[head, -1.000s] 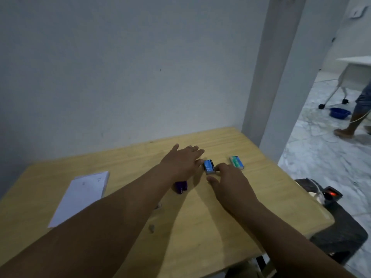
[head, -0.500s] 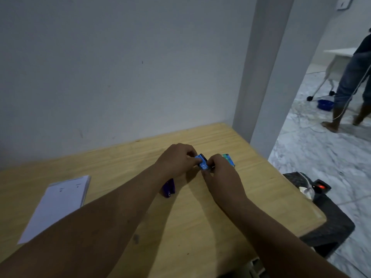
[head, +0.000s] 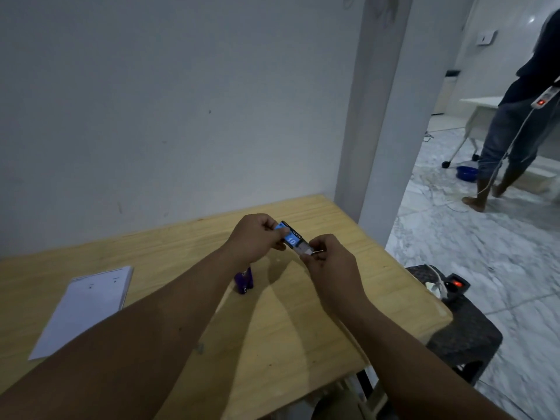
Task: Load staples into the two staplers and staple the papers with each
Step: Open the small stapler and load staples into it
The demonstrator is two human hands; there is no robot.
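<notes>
Wooden table (head: 303,322) against a grey wall, doorway at right of frame. Staple box (head: 291,236) now lifted off the table to centre frame, a second ago flat on the wood: left hand (head: 256,237) fingers curled round its sleeve, right hand (head: 328,259) pinching the pale inner tray, drawn partly out (loading not yet begun). Purple stapler (head: 244,280) just below centre, untouched; papers (head: 88,304) lower left.
</notes>
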